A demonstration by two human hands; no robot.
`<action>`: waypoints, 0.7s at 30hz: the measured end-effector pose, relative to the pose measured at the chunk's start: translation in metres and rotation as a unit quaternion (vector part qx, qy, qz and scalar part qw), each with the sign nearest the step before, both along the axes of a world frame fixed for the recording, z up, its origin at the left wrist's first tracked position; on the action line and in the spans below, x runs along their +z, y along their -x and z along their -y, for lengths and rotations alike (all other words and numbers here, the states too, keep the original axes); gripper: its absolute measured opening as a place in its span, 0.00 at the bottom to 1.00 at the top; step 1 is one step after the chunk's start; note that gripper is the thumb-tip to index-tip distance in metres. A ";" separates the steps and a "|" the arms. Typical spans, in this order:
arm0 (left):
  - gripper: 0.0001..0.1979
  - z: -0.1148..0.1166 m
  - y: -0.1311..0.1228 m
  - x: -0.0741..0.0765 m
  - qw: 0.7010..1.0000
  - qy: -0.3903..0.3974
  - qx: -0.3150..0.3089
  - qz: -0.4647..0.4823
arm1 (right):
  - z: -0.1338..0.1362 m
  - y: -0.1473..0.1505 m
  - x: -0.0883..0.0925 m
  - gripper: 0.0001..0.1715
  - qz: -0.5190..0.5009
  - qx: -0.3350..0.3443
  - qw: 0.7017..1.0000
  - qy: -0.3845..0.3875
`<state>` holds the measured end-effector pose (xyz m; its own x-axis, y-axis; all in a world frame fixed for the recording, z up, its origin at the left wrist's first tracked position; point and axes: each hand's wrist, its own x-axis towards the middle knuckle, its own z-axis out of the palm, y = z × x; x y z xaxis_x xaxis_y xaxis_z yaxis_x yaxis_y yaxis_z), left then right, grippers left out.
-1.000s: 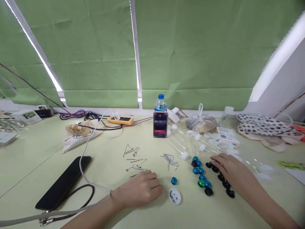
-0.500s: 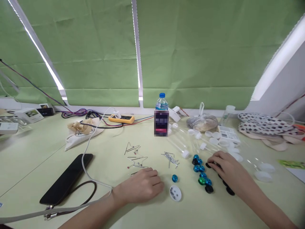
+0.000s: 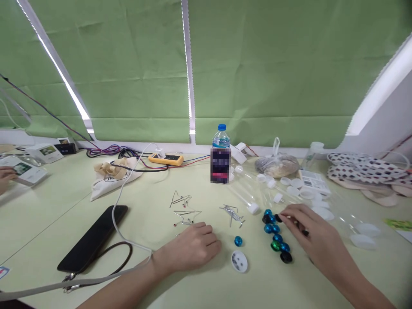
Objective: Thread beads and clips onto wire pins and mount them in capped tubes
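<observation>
"Blue round pieces [image 3: 268, 228] sit in a slanting cluster on the worktop [image 3: 206, 296]; where is the right hand [image 3: 310, 234]?"

"Just to the right of them; its thumb and forefinger pinch a small black piece [image 3: 278, 218] at their tips, close beside the far end of the cluster; more black pieces [image 3: 305, 233] show partly from under the palm."

"Is the cluster all blue?"

"No; a green piece [image 3: 276, 246] sits among the blue ones toward the near end; a black disc [image 3: 286, 257] lies at that end, and another dark piece [image 3: 267, 219] is at the far one."

"And the left hand [image 3: 195, 249]?"

"It rests on the worktop, back upward, fingers curled in; I cannot tell whether it grips anything, as its palm is hidden; a lone blue piece [image 3: 238, 241] and a white cap [image 3: 241, 268] with small grey bits [image 3: 237, 259] inside it lie to its right."

"What lies beyond it?"

"Thin bent wires [image 3: 187, 212] with little red and dark tips; to their right, a loose pile of silver L-shaped rods [image 3: 232, 212]; farther back, a water bottle [image 3: 221, 139] stands upright, and clear tubes [image 3: 244, 197] with white ends lie nearby."

"Anything on the left?"

"A black phone [image 3: 90, 242] lies flat, a white cable [image 3: 116, 195] crossing its far end; at the edge of view, another person's hand [image 3: 5, 175] is at a white box [image 3: 30, 173]; its grip is too small to tell."
</observation>
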<state>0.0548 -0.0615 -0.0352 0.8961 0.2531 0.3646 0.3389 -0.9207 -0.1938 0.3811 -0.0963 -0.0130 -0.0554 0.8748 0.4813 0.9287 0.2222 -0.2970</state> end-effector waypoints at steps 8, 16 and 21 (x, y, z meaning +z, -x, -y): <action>0.12 -0.030 0.025 0.012 0.970 0.065 0.227 0.053 | -0.005 -0.013 -0.004 0.24 0.030 -0.033 0.999 -0.004; 0.18 -0.051 0.049 0.011 0.942 0.127 0.307 0.036 | -0.012 -0.027 -0.019 0.21 0.095 0.019 0.994 0.056; 0.15 -0.052 0.050 0.011 0.940 0.137 0.310 0.042 | -0.015 -0.036 -0.028 0.18 0.115 0.039 0.990 0.076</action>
